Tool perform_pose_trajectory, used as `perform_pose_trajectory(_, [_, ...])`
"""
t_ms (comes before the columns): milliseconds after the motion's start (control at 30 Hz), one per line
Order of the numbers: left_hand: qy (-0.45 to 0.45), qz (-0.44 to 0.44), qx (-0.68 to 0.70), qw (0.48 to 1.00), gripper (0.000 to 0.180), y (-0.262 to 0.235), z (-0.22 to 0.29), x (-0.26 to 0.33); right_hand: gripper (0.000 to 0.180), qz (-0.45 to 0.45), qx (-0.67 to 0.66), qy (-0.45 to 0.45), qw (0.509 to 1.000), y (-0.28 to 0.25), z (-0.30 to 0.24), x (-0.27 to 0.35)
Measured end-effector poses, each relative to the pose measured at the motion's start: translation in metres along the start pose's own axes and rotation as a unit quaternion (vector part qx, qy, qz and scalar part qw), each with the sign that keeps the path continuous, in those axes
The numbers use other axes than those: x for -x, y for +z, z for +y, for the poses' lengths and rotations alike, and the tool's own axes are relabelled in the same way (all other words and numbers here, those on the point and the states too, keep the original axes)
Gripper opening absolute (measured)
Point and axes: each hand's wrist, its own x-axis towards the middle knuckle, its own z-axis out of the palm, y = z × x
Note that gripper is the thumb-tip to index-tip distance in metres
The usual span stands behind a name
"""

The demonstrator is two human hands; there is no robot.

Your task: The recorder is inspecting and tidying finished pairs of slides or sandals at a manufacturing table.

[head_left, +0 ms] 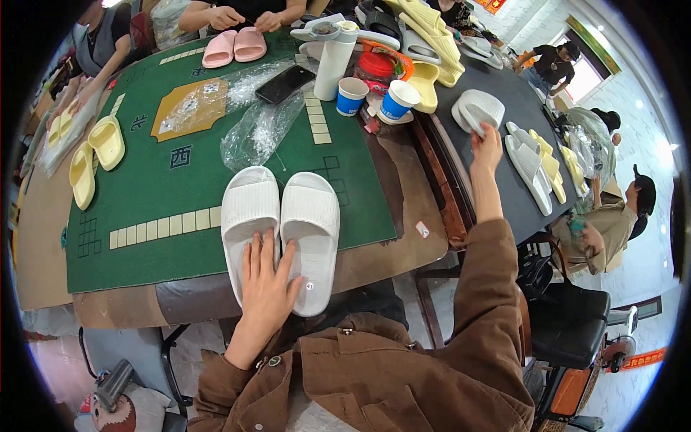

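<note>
A: While the left hand (265, 284) lay flat on the pair of white slippers (281, 230) at the near edge of the green desk (144, 194), where was the right?

B: The right hand (486, 144) was stretched far forward and rightward, forearm nearly straight, onto the dark side table (504, 93).

A: Finger state?

B: Left fingers (259, 252) were spread, palm down over both heels. Right fingers touched a stacked white slipper pair (476, 109); whether they gripped it could not be told. The near slippers' long axes ran away from the person.
</note>
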Motion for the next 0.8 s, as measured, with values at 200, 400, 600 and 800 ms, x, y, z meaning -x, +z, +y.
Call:
perform_pose_trajectory(200, [-0.013, 0.01, -0.02, 1.0, 0.062, 0.002, -0.004, 0.005, 0.013, -0.081, 0.017, -0.036, 0.996, -0.061, -0.066, 0.129])
perform_pose_trajectory(400, [-0.019, 0.04, -0.049, 0.998, 0.059, 0.002, -0.009, 0.011, 0.017, -0.164, 0.027, -0.007, 0.986, -0.108, -0.084, 0.203])
perform_pose_trajectory(600, [-0.04, 0.034, -0.067, 0.996, 0.06, -0.009, -0.011, 0.026, 0.012, -0.162, 0.093, 0.041, 0.982, -0.079, -0.041, 0.264])
perform_pose_trajectory(800, [-0.053, 0.031, -0.064, 0.996, 0.061, -0.011, -0.011, 0.031, 0.026, -0.326, 0.168, 0.225, 0.903, -0.064, -0.038, 0.291])
